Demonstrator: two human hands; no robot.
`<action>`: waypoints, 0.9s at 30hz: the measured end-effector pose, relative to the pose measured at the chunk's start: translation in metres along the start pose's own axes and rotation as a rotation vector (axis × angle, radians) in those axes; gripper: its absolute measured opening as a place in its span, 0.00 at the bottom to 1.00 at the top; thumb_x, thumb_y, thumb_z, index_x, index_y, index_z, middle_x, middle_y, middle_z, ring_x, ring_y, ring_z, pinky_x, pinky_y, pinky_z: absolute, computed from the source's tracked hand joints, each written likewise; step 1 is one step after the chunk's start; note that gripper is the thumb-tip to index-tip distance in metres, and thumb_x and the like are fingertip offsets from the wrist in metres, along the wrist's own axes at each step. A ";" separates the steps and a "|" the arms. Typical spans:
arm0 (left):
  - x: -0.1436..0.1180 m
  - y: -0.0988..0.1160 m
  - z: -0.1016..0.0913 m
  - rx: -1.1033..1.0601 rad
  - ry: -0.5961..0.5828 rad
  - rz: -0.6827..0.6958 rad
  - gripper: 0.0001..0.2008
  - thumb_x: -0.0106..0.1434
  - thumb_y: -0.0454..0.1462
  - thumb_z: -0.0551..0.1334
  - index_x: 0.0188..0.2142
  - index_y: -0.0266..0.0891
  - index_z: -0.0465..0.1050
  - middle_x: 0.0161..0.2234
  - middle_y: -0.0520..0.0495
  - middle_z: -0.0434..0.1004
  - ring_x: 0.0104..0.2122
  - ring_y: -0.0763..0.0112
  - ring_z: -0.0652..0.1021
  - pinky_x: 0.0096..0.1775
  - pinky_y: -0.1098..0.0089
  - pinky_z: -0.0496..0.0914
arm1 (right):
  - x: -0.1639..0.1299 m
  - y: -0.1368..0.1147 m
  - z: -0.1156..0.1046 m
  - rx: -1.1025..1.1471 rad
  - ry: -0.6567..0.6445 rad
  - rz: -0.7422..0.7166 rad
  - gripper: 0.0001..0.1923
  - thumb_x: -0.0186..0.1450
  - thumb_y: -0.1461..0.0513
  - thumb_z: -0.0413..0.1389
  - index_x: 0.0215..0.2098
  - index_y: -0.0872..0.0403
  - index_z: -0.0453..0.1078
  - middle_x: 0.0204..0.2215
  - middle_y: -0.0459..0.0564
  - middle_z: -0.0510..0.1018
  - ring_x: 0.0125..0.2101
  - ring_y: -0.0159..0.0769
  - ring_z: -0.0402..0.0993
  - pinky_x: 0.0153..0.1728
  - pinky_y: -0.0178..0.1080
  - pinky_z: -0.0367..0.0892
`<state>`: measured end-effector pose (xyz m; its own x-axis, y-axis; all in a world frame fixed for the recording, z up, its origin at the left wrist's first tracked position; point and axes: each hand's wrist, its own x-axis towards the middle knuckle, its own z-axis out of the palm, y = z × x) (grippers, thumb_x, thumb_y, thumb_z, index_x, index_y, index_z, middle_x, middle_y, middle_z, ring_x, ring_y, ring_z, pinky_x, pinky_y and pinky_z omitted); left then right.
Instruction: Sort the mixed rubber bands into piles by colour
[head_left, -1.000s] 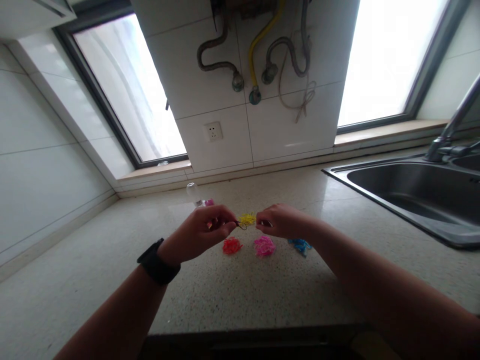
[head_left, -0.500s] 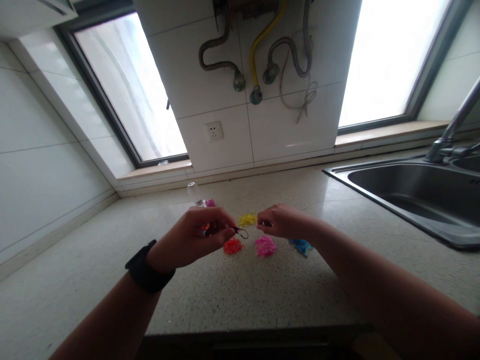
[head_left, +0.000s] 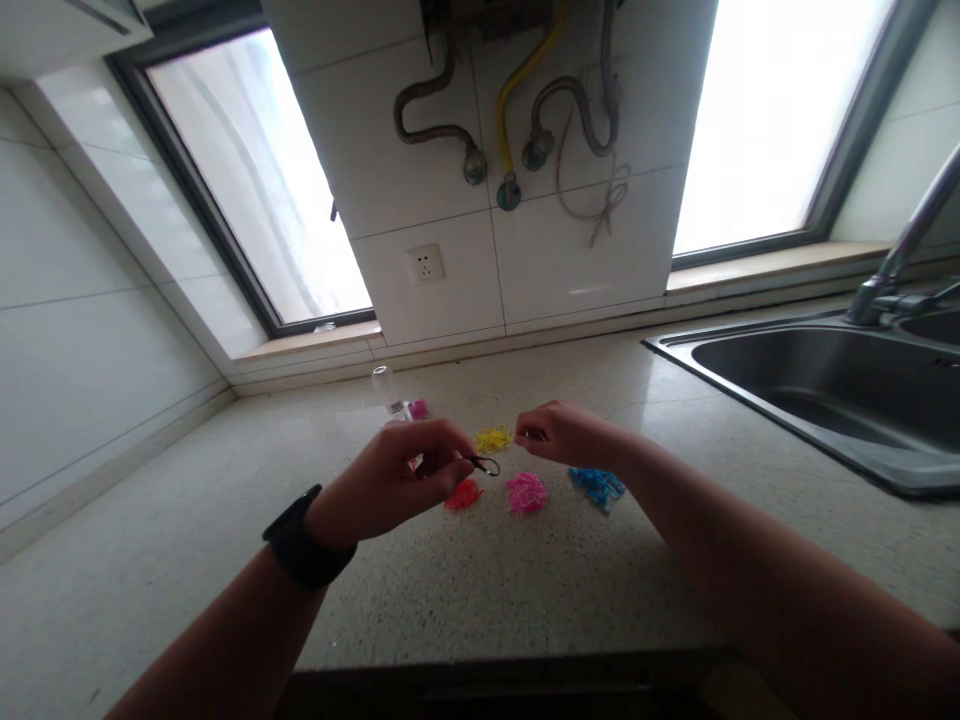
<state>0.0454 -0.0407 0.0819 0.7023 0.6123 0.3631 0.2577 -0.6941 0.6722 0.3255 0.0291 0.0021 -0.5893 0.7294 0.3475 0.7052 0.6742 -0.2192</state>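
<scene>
Above red bands (head_left: 463, 494) — left hand (head_left: 397, 478) pinches loop (head_left: 489, 466).

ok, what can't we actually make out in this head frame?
Head view only:
- Left hand: pinches a small dark loop; what it is, too small to tell.
- Right hand: fingers curled; anything held is hidden.
- Red pile: partly covered by the left hand.
- Yellow, pink, blue piles: single pieces blur together.
- Clear bottle: contents unreadable.
- Sink: cut by the right edge.
</scene>
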 end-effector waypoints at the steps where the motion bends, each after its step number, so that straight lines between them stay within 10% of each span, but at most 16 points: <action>1: 0.001 -0.001 0.002 0.004 -0.008 -0.009 0.05 0.67 0.37 0.60 0.40 0.38 0.73 0.25 0.53 0.69 0.24 0.77 0.68 0.27 0.74 0.64 | 0.000 0.008 0.001 0.018 0.025 0.040 0.10 0.66 0.58 0.54 0.34 0.54 0.76 0.25 0.46 0.77 0.24 0.29 0.65 0.27 0.34 0.51; 12: 0.013 -0.028 0.047 0.223 -0.065 -0.189 0.11 0.67 0.41 0.57 0.40 0.38 0.75 0.23 0.54 0.68 0.22 0.77 0.65 0.26 0.74 0.58 | -0.010 0.108 0.029 0.248 0.388 0.457 0.13 0.62 0.56 0.54 0.31 0.56 0.76 0.23 0.46 0.76 0.24 0.32 0.68 0.27 0.33 0.58; 27: 0.090 -0.055 0.094 0.853 -0.005 -0.190 0.11 0.66 0.41 0.55 0.37 0.41 0.75 0.32 0.45 0.79 0.33 0.64 0.77 0.34 0.67 0.65 | -0.002 0.118 0.039 0.394 0.390 0.501 0.13 0.61 0.56 0.54 0.28 0.56 0.75 0.21 0.46 0.76 0.23 0.31 0.68 0.26 0.33 0.59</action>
<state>0.1570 0.0173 0.0168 0.5993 0.7464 0.2895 0.7782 -0.6280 0.0080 0.3944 0.1113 -0.0603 -0.0006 0.9155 0.4024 0.6160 0.3173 -0.7210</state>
